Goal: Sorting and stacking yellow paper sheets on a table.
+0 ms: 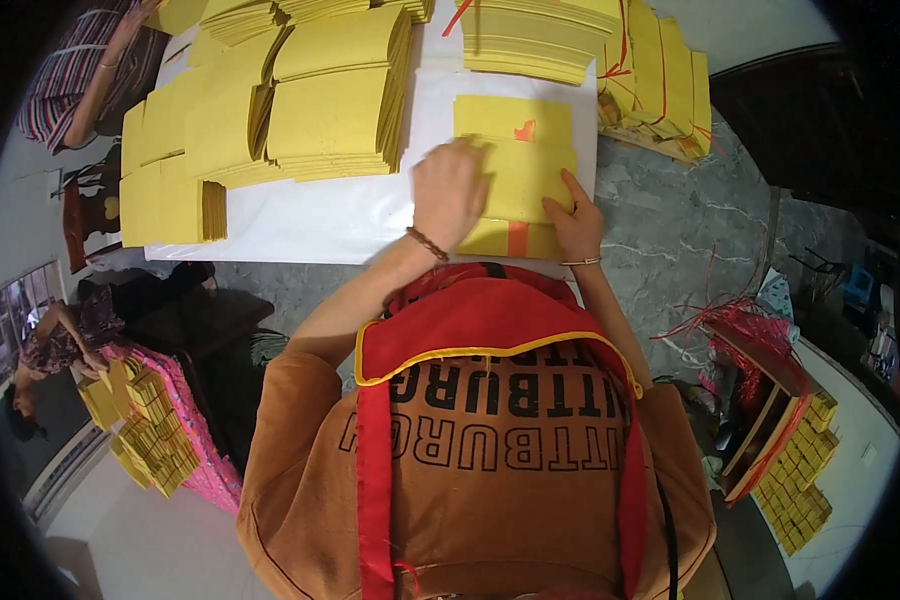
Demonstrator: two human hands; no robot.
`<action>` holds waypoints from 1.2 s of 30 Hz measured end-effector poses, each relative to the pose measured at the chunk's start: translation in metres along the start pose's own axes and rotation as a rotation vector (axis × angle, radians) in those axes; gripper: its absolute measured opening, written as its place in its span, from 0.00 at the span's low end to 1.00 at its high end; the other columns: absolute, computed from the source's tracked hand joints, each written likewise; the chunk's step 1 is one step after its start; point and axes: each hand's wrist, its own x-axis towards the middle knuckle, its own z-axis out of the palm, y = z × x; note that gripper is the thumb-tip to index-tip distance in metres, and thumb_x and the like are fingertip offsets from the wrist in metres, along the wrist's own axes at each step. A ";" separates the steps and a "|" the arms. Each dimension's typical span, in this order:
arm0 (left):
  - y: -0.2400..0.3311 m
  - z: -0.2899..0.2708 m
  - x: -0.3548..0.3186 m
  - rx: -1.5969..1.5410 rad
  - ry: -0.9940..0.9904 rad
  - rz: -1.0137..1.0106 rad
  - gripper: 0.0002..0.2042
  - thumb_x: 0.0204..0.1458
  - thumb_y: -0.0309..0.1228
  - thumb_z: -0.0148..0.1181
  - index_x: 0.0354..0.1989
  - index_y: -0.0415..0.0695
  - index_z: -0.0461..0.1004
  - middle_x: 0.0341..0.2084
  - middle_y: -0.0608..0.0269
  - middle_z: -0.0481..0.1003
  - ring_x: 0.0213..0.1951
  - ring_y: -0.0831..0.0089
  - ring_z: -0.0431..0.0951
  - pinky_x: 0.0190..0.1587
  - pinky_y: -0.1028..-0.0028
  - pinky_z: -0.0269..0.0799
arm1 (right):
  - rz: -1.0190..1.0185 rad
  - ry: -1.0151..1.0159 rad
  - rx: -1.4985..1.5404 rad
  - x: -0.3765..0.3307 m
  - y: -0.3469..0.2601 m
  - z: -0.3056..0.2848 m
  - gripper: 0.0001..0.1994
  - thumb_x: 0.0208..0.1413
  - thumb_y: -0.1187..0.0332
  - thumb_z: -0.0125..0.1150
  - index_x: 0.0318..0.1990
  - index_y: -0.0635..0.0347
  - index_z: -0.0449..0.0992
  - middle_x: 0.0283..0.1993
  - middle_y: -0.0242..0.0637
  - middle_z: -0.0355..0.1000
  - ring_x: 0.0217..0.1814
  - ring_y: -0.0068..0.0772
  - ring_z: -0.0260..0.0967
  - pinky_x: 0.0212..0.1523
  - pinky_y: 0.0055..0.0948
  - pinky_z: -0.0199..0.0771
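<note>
Both hands lie open on the yellow paper stack [515, 175] at the table's [310, 220] near edge, left hand [450, 195] flat on top, right hand [573, 222] at its right side.

yellow paper sheets [518, 165]: matt, thin | table cover [320, 215] under them: white, smooth, slight sheen | floor [670, 215] beside table: glossy grey marble-look stone

You wore a brown short-sleeved top with black block lettering across the chest, under a red apron edged in yellow piping with red straps. A beaded brown bracelet circled your left wrist, and a thin silvery bangle sat on your right wrist.
</note>
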 end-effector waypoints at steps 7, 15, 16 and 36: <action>0.001 0.041 -0.008 0.189 -0.299 0.373 0.23 0.50 0.40 0.53 0.56 0.51 0.62 0.61 0.54 0.55 0.62 0.56 0.53 0.60 0.59 0.51 | -0.057 0.019 0.001 0.001 -0.008 -0.002 0.26 0.46 0.66 0.60 0.56 0.58 0.66 0.50 0.48 0.70 0.48 0.42 0.70 0.47 0.33 0.67; -0.002 0.044 -0.013 0.281 -0.320 0.319 0.23 0.51 0.43 0.51 0.56 0.51 0.62 0.61 0.52 0.54 0.62 0.54 0.52 0.61 0.56 0.49 | -0.764 0.001 -0.863 -0.031 0.012 0.001 0.29 0.52 0.52 0.53 0.60 0.54 0.61 0.68 0.40 0.48 0.70 0.41 0.43 0.61 0.62 0.33; -0.001 0.046 -0.013 0.223 -0.319 0.348 0.24 0.50 0.42 0.52 0.56 0.50 0.62 0.61 0.51 0.54 0.62 0.53 0.52 0.61 0.55 0.49 | -0.733 -0.031 -0.887 -0.035 0.019 0.002 0.30 0.53 0.50 0.50 0.61 0.56 0.59 0.68 0.41 0.47 0.70 0.43 0.42 0.61 0.63 0.33; 0.008 0.060 -0.020 0.522 -0.056 0.704 0.30 0.41 0.41 0.53 0.53 0.36 0.64 0.34 0.56 0.72 0.41 0.65 0.71 0.38 0.73 0.64 | -0.364 -0.304 -0.466 -0.017 0.036 -0.007 0.28 0.61 0.54 0.41 0.64 0.61 0.51 0.68 0.42 0.46 0.71 0.42 0.39 0.65 0.55 0.32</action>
